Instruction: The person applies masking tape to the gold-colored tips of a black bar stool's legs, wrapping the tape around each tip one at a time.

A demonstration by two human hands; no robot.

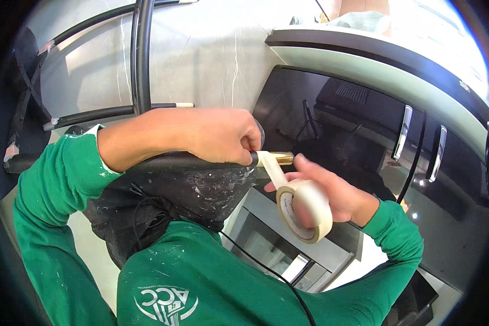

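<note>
A black furniture leg [185,160] with a shiny gold tip [284,157] lies across my lap. My left hand [220,136] is closed around it, fingers curled just short of the tip. Cream masking tape [271,168] sticks to the leg where the black meets the gold. From there the strip runs taut down to its roll [289,216], which my right hand [334,190] holds, fingers through or behind the ring. The right thumb points toward the gold tip. Part of the roll is blurred, and the left fingertips are partly hidden.
More black legs [141,60] of the same piece rise at the left, some with pale ends [185,105]; its dark seat [24,103] is at the far left. Dark glossy cabinets [337,108] with chrome handles [402,133] stand right. A grey-framed unit [277,233] sits below.
</note>
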